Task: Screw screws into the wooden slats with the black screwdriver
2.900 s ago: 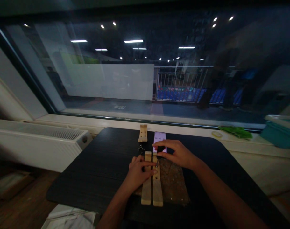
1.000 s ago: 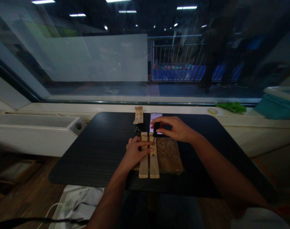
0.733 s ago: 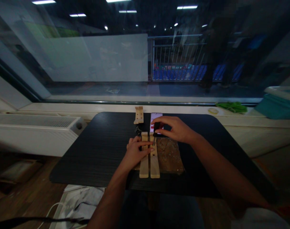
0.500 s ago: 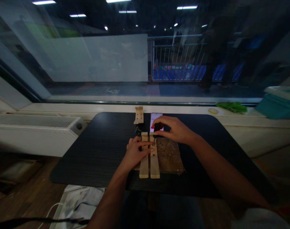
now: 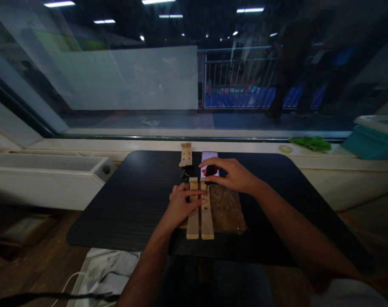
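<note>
My right hand (image 5: 230,172) is closed loosely around the dark handle of a screwdriver (image 5: 206,188), thumb below and forefinger above. Its thin shaft points down at the right-hand wooden piece (image 5: 207,224), close to a small hole. My left hand (image 5: 182,202) lies across the left-hand wooden piece (image 5: 193,228), fingers curled over it. Its forefinger and thumb reach to the right-hand piece, right by the shaft's tip; a tiny metal part there is too small to make out clearly. Both pale pieces lie side by side over a rough brown wooden board (image 5: 227,209).
A phone (image 5: 205,157) lies behind my right hand on the black table (image 5: 126,204). Small dark metal bits (image 5: 184,175) and a notched wooden part (image 5: 186,154) are farther back. On the windowsill are a green cloth-like thing (image 5: 311,144) and a teal tub (image 5: 371,138).
The fingers of my right hand have shifted on the screwdriver, the forefinger now stretched farther left and more loosely curled. My left hand and the wooden pieces have stayed put.
</note>
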`<state>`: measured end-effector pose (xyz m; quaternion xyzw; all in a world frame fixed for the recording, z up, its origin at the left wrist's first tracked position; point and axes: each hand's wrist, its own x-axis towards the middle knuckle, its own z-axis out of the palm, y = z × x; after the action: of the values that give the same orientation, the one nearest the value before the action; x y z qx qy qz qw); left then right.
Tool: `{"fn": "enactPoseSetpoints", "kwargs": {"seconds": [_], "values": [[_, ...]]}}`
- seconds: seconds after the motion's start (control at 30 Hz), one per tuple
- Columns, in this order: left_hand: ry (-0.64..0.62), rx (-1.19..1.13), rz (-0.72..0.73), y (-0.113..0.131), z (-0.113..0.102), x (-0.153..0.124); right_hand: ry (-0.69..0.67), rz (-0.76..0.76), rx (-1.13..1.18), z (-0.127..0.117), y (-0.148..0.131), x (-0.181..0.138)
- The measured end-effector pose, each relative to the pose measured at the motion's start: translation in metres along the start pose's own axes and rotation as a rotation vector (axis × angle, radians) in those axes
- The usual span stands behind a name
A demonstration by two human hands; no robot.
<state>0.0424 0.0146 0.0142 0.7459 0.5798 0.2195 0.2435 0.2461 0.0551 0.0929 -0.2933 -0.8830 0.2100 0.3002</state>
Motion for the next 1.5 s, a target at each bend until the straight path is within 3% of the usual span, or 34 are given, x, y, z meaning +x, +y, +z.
{"fn": "enactPoseSetpoints", "kwargs": {"seconds": [0.3, 1.33, 1.5], "values": [[0.003, -0.013, -0.004, 0.0018, -0.0009, -0.0015, -0.081, -0.087, 0.055, -0.0081, -0.0052, -0.0028], [0.013, -0.037, -0.018, 0.0015, 0.0003, -0.0017, 0.028, 0.135, 0.075, -0.0020, 0.0003, -0.0006], [0.010, -0.038, -0.003, 0.0013, 0.0004, -0.0009, 0.015, 0.058, 0.023, -0.0020, 0.0002, 0.0003]]}}
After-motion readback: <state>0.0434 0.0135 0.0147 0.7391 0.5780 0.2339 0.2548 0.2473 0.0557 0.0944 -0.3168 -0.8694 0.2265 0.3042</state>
